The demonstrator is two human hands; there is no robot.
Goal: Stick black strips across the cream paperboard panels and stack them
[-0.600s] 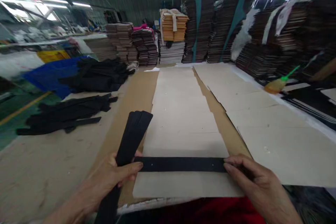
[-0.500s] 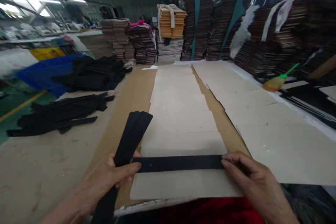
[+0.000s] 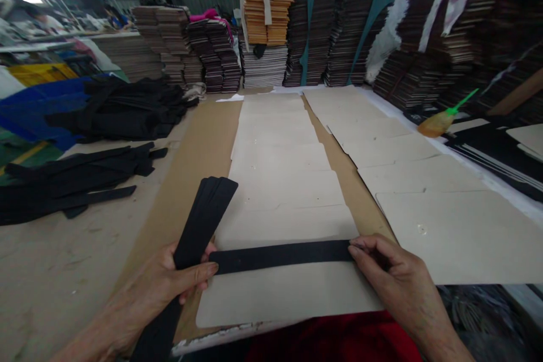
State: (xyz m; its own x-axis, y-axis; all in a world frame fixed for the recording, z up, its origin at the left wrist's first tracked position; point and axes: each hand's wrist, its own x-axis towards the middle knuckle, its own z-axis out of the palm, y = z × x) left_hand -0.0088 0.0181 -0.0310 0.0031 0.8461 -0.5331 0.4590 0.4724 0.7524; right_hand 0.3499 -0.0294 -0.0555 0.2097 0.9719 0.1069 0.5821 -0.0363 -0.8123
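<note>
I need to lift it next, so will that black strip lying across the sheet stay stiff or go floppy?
The strip lies thin and flat on the sheet, so it probably sags if lifted by one end. The bundle in the left hand juts out straight, so stacked strips seem stiffer. Likely light.

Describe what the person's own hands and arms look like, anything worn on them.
Both are bare: the left hand and right hand wear no gloves, rings or watch that shows, and no sleeves reach the visible forearms. The fingernails are short and unpainted.

The black strip (image 3: pixel 282 256) and both hands now sit slightly higher in view, seemingly because the camera tilts down.
</note>
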